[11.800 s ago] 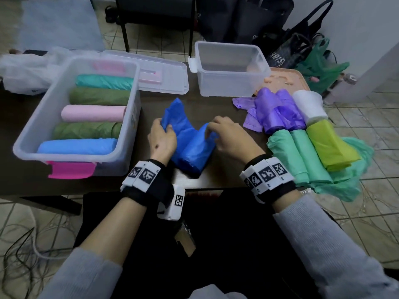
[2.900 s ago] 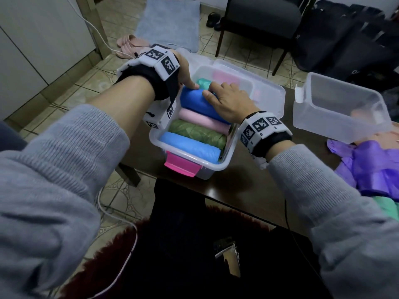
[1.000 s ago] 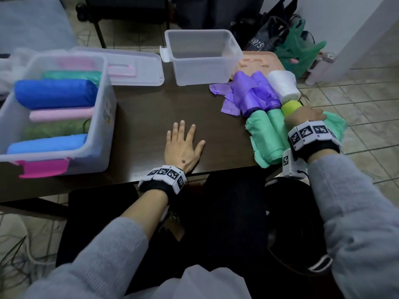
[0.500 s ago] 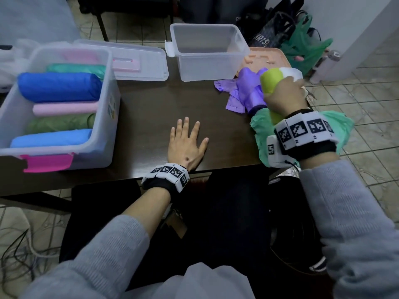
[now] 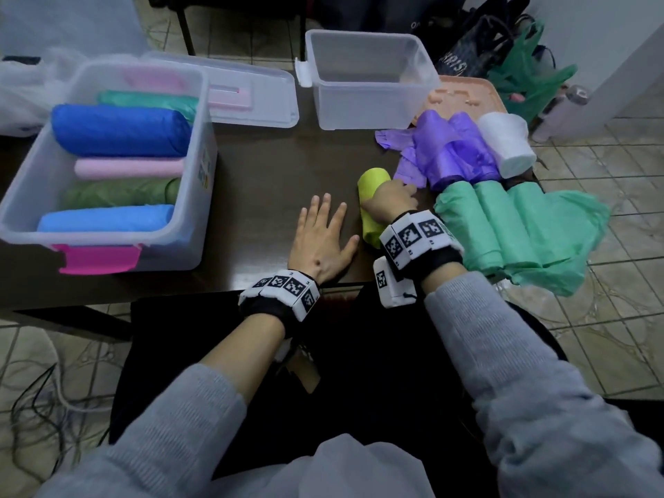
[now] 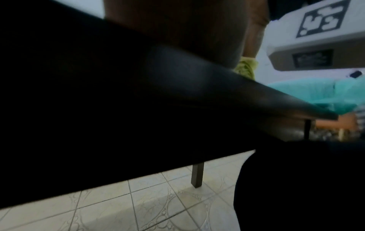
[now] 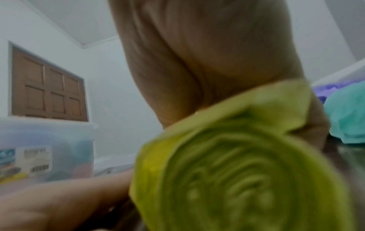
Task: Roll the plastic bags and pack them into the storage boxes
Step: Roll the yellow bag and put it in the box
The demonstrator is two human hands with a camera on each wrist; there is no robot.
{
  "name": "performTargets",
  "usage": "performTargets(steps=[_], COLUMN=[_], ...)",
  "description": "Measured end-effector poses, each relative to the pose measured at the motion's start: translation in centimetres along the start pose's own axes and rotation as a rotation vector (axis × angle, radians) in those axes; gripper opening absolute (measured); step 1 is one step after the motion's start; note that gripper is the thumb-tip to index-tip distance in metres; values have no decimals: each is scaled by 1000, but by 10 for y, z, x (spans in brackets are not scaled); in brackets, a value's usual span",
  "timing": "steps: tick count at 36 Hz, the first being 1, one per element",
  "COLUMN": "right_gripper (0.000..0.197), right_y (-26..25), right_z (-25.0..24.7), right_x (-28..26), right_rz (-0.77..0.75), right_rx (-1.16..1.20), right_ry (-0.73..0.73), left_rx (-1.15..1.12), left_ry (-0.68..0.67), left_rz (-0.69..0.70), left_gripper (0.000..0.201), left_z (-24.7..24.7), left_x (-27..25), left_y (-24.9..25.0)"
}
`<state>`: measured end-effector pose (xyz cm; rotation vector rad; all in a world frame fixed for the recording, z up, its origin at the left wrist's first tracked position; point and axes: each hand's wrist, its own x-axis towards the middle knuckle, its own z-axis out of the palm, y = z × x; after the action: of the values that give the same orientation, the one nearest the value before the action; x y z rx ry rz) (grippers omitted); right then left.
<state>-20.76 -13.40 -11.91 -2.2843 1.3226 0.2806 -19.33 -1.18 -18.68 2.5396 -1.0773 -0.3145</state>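
At the left of the dark wooden table [image 5: 258, 181], a clear plastic storage box [image 5: 201, 167] is filled with rolled bags. The left hand [image 5: 321, 239] is laid flat on the table, fingers spread. Just right of it, the yellow-green rolled plastic bag [image 5: 372, 183] is gripped from above by the right hand [image 5: 390, 203], lying on the table beneath the palm.
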Motion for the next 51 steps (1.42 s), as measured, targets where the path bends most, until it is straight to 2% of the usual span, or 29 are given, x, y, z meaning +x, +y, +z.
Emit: performTargets(steps=[3,5,7,10,13,17,20,22,25,27,31,35,41,47,51], right_gripper=[76,77,69,50,39,31,32,33,39,45,58,54,56,55,57], right_y=[3,5,6,7,12,21,19,15,9,6,4,7,9,6,3], right_z=[-7,-12,-20,-27,-29,-27,-20,-16,-14,-13,-16,-14,-11,-5,2], right_x=[1,-2,-7,-10,-7,-2,-1,-2,-6,-8,-13,-18,-23,-30,-39], right_rz=[-56,-48,36,84,-31,-334,-585,-705,-818,-873,-914,-958,-965,-908,-923], right_rx=[120,379,704,760,540,148,0,-112,-258,-355,-567,-679,-788,-732,-729], right_ry=[-110,-254,-364,-342,-141,59,107,103,93,84,142,135,85,-103,-106], left_rx=[-182,-362,-496,-526,-500,-609,-747,-716,-648,-590,-573,-659,-628,-542,-439], left_ry=[-68,-111,-125,-102,-63,70,80,80,100,100,126,131,155,96,113], left_rz=[-2,-30,-75,-82,-36,-136,-239,-289,-340,-339,-369,-392,-365,-297,-280], left_gripper=[76,79,81,90,94,72,59,47,26,19,18,15,20,25,28], left_z=[-13,-26,-39,-49,-50,-56,-62,-66,-69,-71,-82,-94,-108,-120,-130], left_x=[2,2,1,1,4,10,15,18,21,24,31,42,52,63,73], left_y=[-5,-13,-20,-24,-24,-25,-27,-30,-35,-36,-37,-34,-27,-21,-17])
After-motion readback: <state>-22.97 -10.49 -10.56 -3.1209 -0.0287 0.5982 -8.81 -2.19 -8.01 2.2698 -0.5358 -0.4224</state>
